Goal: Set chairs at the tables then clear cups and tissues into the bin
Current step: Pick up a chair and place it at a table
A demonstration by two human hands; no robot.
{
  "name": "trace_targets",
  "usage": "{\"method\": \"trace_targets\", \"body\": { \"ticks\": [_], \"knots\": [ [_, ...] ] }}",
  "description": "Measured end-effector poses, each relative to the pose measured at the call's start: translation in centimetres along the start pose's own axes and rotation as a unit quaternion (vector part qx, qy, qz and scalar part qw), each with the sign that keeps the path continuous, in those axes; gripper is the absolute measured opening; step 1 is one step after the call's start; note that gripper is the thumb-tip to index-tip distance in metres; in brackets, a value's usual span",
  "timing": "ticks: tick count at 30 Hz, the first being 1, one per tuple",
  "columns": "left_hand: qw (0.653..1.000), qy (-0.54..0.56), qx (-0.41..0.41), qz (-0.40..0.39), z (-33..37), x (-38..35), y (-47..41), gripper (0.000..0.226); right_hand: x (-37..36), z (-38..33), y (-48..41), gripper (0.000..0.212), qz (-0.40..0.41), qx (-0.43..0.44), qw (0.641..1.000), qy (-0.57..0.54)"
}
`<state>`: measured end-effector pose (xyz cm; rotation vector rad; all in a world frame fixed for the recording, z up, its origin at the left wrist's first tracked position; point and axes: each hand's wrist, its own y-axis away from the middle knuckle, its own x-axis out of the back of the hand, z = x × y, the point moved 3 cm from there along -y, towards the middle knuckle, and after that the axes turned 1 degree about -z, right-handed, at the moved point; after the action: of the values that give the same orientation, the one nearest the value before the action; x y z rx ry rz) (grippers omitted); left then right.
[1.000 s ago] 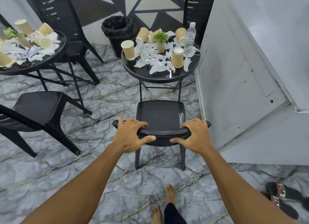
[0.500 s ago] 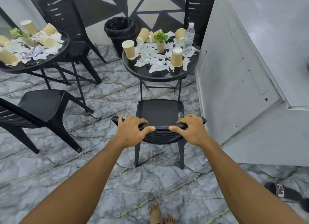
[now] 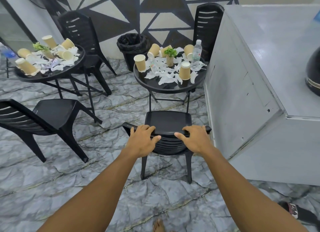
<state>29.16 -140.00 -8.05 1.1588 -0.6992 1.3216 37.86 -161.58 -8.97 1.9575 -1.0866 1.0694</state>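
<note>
A black plastic chair [image 3: 168, 120] stands in front of the near round black table [image 3: 166, 87], seat toward it. My left hand [image 3: 142, 140] and my right hand [image 3: 194, 140] both grip the top of its backrest. Paper cups [image 3: 184, 72], crumpled tissues [image 3: 167, 78], a small plant and a water bottle [image 3: 197, 52] cover that table. A black-lined bin [image 3: 132, 46] stands against the wall behind it. A second round table [image 3: 52, 75] at the left carries more cups [image 3: 26, 66] and tissues.
Another black chair [image 3: 52, 114] stands at the left, a third [image 3: 81, 36] behind the left table, a fourth [image 3: 207, 23] behind the near table. A grey cabinet [image 3: 242, 86] closes the right side. A sandal [image 3: 294, 212] lies at the lower right.
The chair has slid forward toward the near table with both hands on its backrest, and I have stepped forward with it.
</note>
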Motion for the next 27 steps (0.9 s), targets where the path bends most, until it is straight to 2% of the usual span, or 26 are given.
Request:
{"method": "trace_targets", "body": {
  "ticks": [2,5,10,15,20,27],
  "knots": [
    [1.000,0.013,-0.021,0.000,-0.2,0.8,0.8,0.059,0.3,-1.2,-0.2,0.052,-0.010,0.009,1.000,-0.010],
    [0.998,0.045,-0.031,0.027,-1.9,2.8,1.8,0.045,0.9,-4.7,-0.4,0.044,-0.029,0.047,0.998,-0.044],
    [0.999,0.031,0.019,-0.012,-7.0,6.9,2.9,0.045,0.6,-13.0,-1.4,0.027,-0.092,0.103,0.990,-0.025],
    [0.998,0.023,0.043,-0.026,-14.1,10.5,3.0,0.044,-2.4,-21.2,-4.6,0.033,-0.140,0.126,0.982,0.027],
    [0.994,0.036,0.082,-0.056,-23.3,13.7,2.3,0.042,-6.0,-28.5,-9.2,0.040,-0.179,0.099,0.976,0.072],
    [0.989,0.050,0.118,-0.074,-32.5,16.3,1.3,0.041,-8.8,-34.9,-13.4,0.035,-0.189,0.072,0.974,0.104]
  ]
}}
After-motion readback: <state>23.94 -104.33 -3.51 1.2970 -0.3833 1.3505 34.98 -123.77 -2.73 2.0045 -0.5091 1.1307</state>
